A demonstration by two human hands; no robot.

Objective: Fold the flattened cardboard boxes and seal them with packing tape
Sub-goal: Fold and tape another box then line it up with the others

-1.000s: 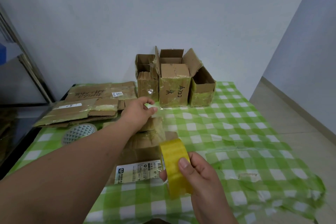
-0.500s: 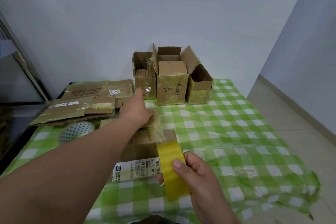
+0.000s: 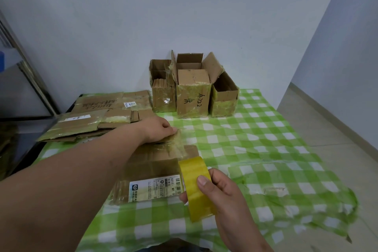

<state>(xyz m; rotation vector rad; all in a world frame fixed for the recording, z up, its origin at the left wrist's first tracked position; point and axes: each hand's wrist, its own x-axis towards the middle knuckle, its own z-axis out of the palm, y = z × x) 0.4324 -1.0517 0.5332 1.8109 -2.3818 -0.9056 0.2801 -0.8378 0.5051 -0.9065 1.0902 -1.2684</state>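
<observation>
Taping a box (image 3: 155, 168) on the table (image 3: 255, 141).
Left hand (image 3: 157, 130) pressing the box's far end; right hand (image 3: 223, 192) gripping tape (image 3: 196, 186) at its near corner.

My left forearm covers much of the flat brown cardboard box with the white shipping label (image 3: 155, 170); I cannot see its left part. The left hand (image 3: 157, 132) hides whatever its fingers (image 3: 170, 129) press on. The right hand (image 3: 221, 194) covers the far rim of the yellow roll of packing tape (image 3: 196, 186). Label print too small to read. Both arms are cut off by the frame's bottom edge.
</observation>
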